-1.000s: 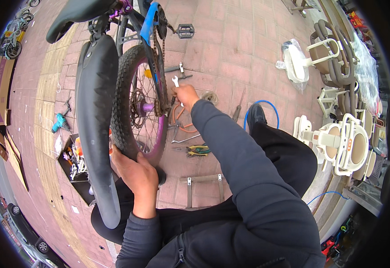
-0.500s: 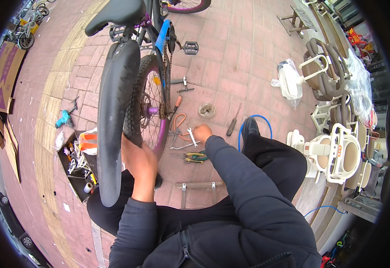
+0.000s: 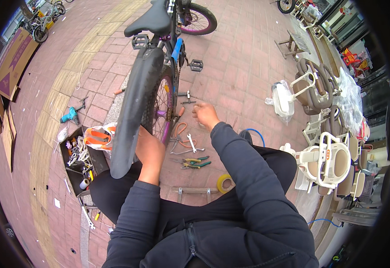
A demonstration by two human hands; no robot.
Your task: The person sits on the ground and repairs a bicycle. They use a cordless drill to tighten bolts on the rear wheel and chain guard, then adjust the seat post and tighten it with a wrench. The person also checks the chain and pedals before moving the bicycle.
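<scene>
A bicycle with a long black rear mudguard (image 3: pixel 137 111) stands before me, its rear wheel (image 3: pixel 160 109) showing a purple rim. My left hand (image 3: pixel 150 151) is at the lower part of the mudguard and tyre, its fingers hidden behind the mudguard. My right hand (image 3: pixel 205 115) hovers right of the wheel with fingers curled together; whatever may be in them is too small to name. Below it on the paving lie a wrench (image 3: pixel 192 143), orange-handled pliers (image 3: pixel 176 139), green-handled pliers (image 3: pixel 197 165) and a screwdriver (image 3: pixel 180 113). A T-shaped tool (image 3: pixel 187 97) rests farther off.
At my left stands an open toolbox (image 3: pixel 76 181) beside a plastic bag (image 3: pixel 100 136); a teal drill (image 3: pixel 70 115) lies beyond. A yellow tape roll (image 3: pixel 225 183) is near my legs. Child seats (image 3: pixel 326 156) line the right side, and a cardboard box (image 3: pixel 16 64) stands far left.
My right hand has moved away from beside the wrench, up and farther from me. My left hand stays by the mudguard. The view has shifted, bringing the tape roll into sight.
</scene>
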